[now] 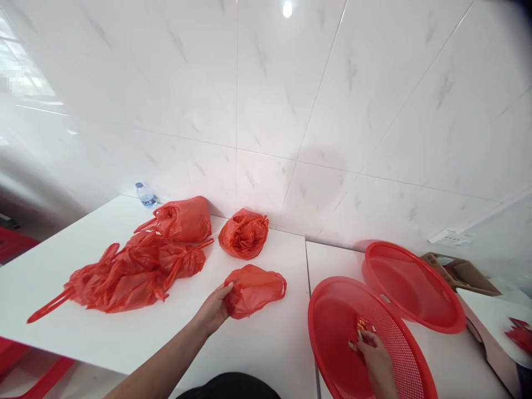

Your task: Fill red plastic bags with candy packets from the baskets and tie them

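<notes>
My left hand [216, 306] grips one end of a small red plastic bag [255, 289] over the white table, thumb on top. The bag's handle loop points to the right. Inside a red perforated plastic basket [328, 327], my right hand [375, 354] reaches down with its fingers closed together. At its fingertips lie a few small red, orange and white pieces [362, 326], too small to name. Whatever is between those fingers is partly hidden.
Several filled red plastic bags [124, 277] lie heaped on the left of the white table [266, 354]. Another red bag [244, 235] sits by the tiled wall, and a water bottle [146, 196] lies behind. A second red basket [415, 282] and a cardboard box [461, 272] stand at the right.
</notes>
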Available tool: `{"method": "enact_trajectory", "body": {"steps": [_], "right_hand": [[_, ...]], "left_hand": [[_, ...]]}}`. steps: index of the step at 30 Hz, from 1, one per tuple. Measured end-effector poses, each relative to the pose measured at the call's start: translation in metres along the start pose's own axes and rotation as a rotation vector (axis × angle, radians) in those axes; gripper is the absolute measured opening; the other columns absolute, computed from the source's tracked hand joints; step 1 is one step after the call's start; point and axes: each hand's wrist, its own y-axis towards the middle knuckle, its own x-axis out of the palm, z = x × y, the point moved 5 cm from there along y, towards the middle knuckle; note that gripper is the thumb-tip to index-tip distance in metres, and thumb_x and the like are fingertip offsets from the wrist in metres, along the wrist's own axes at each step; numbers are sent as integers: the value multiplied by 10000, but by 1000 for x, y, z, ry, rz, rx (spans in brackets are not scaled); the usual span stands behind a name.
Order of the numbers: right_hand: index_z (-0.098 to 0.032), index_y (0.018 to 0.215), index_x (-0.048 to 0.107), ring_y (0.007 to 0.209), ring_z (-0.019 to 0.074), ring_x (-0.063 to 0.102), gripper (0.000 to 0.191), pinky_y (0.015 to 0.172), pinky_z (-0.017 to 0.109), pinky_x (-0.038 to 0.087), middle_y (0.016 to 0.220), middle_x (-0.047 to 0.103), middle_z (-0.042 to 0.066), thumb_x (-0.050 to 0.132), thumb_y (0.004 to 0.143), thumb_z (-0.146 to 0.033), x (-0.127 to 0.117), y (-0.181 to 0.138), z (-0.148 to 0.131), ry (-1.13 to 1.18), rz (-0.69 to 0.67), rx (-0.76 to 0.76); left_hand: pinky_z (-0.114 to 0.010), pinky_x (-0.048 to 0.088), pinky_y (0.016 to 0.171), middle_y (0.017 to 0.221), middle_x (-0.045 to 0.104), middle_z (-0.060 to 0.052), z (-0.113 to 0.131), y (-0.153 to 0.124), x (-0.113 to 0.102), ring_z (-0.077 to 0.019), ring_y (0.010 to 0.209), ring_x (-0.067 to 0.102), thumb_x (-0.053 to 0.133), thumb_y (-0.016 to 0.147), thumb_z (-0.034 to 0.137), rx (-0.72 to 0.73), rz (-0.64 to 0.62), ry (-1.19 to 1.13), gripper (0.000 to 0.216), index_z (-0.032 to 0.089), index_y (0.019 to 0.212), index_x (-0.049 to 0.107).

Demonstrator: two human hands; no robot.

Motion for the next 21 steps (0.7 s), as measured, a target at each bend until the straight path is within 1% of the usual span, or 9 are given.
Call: {"method": "enact_trajectory", "body": {"steps": [2,3,5,7,9,12,15,18,21], "right_hand": [[-241,857,635,750,242,652,425,603,330,527,849,667,42,747,449,-280,28,-26,-23,56,-175,13],[-244,874,629,720,215,641,412,595,311,517,823,662,20,746,480,-273,44,-42,-35,95,-259,27],[-248,867,612,640,154,610,371,561,264,484,769,643,-23,732,517,-219,79,-76,-57,284,-447,74],[-245,865,599,618,136,606,390,550,244,467,763,654,-26,738,511,-159,115,-109,-70,477,-616,202],[-251,880,589,664,147,633,434,552,230,463,799,679,-16,746,498,-118,146,-134,-73,607,-721,351],[-249,895,600,713,135,644,440,610,221,485,831,696,-11,751,516,-84,179,-157,-68,713,-760,493],[-223,912,624,730,122,635,347,708,254,512,845,693,-1,760,601,-154,198,-167,-63,765,-821,514],[-255,1059,608,756,149,639,405,689,301,518,936,687,7,744,680,-302,207,-171,-61,708,-922,499],[-278,1146,582,854,177,658,518,695,307,519,1106,663,33,751,661,-349,202,-157,-55,568,-848,424]], "left_hand": [[-277,553,742,982,728,-69,-1,0,6,-178,817,695,671,818,230,-6,-44,11,293,166,1101,632],[-285,551,755,997,726,-73,-2,0,10,-184,832,693,676,815,242,-12,-68,19,301,168,1103,632],[-309,547,778,1034,718,-82,-7,-1,18,-205,879,689,679,815,269,-32,-114,40,319,177,1116,631],[-328,540,788,1069,710,-91,-14,-2,28,-229,927,684,673,819,295,-58,-167,55,338,189,1136,628],[-344,532,807,1099,701,-104,-20,-4,40,-251,971,675,661,827,317,-80,-224,62,345,191,1147,627],[-391,513,864,1148,683,-124,-29,-10,55,-282,1038,651,629,848,349,-103,-313,63,339,181,1142,629],[-424,497,896,1169,673,-139,-34,-13,60,-302,1076,631,595,867,382,-124,-372,61,342,173,1135,627],[-423,486,921,1149,682,-149,-36,-9,56,-303,1083,628,578,878,382,-143,-380,42,349,152,1136,624],[-403,473,962,1150,682,-161,-30,-4,49,-290,1092,627,571,884,366,-138,-366,14,379,116,1166,612]]}}
